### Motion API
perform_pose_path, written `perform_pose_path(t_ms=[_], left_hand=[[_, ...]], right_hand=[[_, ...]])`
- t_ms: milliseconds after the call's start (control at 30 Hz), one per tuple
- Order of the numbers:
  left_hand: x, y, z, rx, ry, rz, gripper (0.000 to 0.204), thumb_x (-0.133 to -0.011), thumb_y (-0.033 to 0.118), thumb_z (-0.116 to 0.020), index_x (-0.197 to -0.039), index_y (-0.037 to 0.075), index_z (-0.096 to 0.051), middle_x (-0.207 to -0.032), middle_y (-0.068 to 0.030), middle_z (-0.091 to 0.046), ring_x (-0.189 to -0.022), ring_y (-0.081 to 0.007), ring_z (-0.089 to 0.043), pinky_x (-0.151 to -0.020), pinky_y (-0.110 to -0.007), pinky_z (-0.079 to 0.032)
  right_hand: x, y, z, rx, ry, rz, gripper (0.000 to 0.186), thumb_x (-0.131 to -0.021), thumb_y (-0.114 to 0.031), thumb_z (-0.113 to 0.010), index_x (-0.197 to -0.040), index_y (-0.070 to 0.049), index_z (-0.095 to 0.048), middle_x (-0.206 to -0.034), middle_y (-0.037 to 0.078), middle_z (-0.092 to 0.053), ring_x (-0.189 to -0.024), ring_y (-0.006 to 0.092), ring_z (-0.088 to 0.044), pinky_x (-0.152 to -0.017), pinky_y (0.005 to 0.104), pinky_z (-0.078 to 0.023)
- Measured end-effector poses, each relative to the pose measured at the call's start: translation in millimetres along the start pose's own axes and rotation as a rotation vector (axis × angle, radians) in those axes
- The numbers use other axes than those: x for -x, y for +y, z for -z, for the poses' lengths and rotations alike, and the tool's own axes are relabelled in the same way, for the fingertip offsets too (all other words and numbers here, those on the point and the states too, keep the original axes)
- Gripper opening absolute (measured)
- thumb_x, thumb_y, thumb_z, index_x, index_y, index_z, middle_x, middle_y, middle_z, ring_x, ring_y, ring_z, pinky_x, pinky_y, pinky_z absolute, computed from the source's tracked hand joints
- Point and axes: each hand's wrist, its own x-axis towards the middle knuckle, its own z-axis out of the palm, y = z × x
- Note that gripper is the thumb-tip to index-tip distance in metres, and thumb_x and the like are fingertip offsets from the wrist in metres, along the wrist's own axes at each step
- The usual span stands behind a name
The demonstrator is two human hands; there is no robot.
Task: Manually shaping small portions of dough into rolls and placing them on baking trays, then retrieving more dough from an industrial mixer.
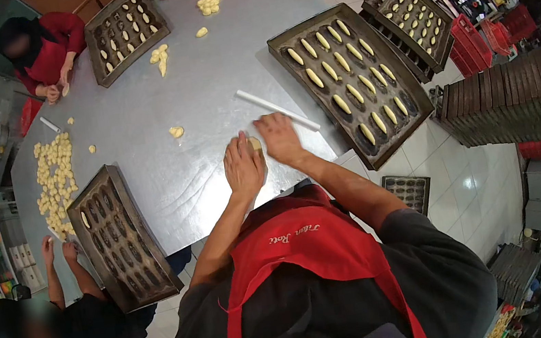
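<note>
My left hand (244,166) lies with its fingers stretched out, palm down, on the steel table. A flat piece of pale dough (254,144) shows beside its fingers, partly covered by them. Close to the dough's right side is my right hand (280,141), palm down with its fingers apart. Just beyond the right fingertips a white rolling pin (279,110) lies slanted on the table. Farther off to the left sits a small clump of dough (176,132).
On the right, a dark baking tray (379,151) bears rows of shaped dough. Another tray (160,271) at left holds one piece near its corner. Scattered dough lumps (54,178) lie at the far left. Several other people work around the steel table (145,110). More trays are stacked at right.
</note>
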Motion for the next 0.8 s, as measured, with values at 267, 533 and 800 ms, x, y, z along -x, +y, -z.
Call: perform_pose_path(t_ms=[267, 533, 800], left_hand=[[71, -8, 8, -0.038, -0.138, -0.24, 0.059, -0.097, 0.011, -0.065, -0.151, -0.006, -0.049, -0.146, -0.0269, -0.053, -0.136, -0.0453, -0.052, -0.117, -0.049, -0.044], [28, -84, 54, 0.053, 0.066, 0.028, 0.037, -0.1, 0.014, -0.061, -0.132, -0.002, -0.061, -0.14, -0.0284, -0.057, -0.13, -0.0469, -0.053, -0.111, -0.052, -0.042], [60, -132, 70, -0.163, 0.098, 0.125, 0.051, -0.102, 0.02, -0.058, -0.149, 0.001, -0.055, -0.154, -0.0289, -0.045, -0.143, -0.0455, -0.042, -0.12, -0.057, -0.029]], right_hand=[[76, -32, 12, -0.075, -0.074, 0.163, 0.048, -0.089, -0.014, -0.064, -0.136, -0.004, -0.066, -0.135, 0.013, -0.062, -0.121, 0.0336, -0.057, -0.103, 0.0478, -0.045], [-36, -65, -31, -0.226, -0.085, -0.011, 0.044, -0.09, -0.023, -0.068, -0.128, 0.0, -0.067, -0.138, 0.022, -0.062, -0.13, 0.0413, -0.054, -0.112, 0.0579, -0.041], [-1, -84, -2, 0.057, -0.165, 0.003, 0.083, -0.101, -0.049, -0.062, -0.162, 0.001, -0.037, -0.167, 0.03, -0.032, -0.153, 0.0498, -0.032, -0.127, 0.0604, -0.025]])
